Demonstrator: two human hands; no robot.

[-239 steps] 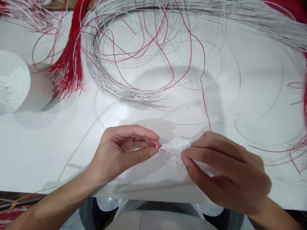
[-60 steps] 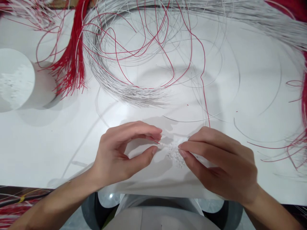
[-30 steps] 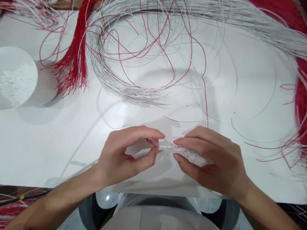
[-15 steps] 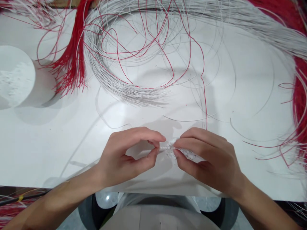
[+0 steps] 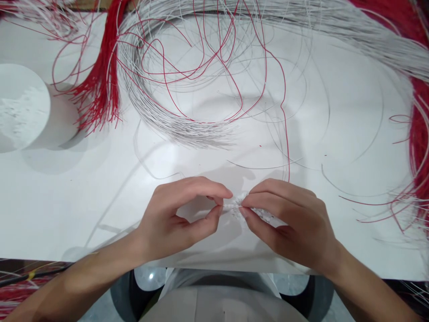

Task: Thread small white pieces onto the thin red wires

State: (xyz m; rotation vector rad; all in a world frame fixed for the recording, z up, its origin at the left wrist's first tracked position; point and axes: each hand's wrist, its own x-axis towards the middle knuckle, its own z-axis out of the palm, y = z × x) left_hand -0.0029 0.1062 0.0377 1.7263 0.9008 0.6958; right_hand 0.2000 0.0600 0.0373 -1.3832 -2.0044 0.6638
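Observation:
My left hand (image 5: 182,219) pinches one end of a short, thin white strand (image 5: 230,206) between thumb and fingertips, with the index finger arched above. From the other side, my right hand (image 5: 291,219) grips the same strand with thumb and fingers pressed together. Only a small length shows between the two hands, too fine to tell its exact kind. Just under and behind the right fingertips lies a little pile of tiny white bits (image 5: 266,215), partly covered by that hand. A single red wire (image 5: 286,134) runs down the table and disappears behind the right hand.
Across the back of the white table (image 5: 100,188) curves a big bundle of white wires (image 5: 150,105). A red wire bundle (image 5: 109,80) hangs at the left beside a white tub (image 5: 63,116) of white bits. More red wires (image 5: 420,143) lie at the right edge.
My right hand has shifted slightly left, closer to my left hand, so less of the strand shows between them. The left hand stays almost still.

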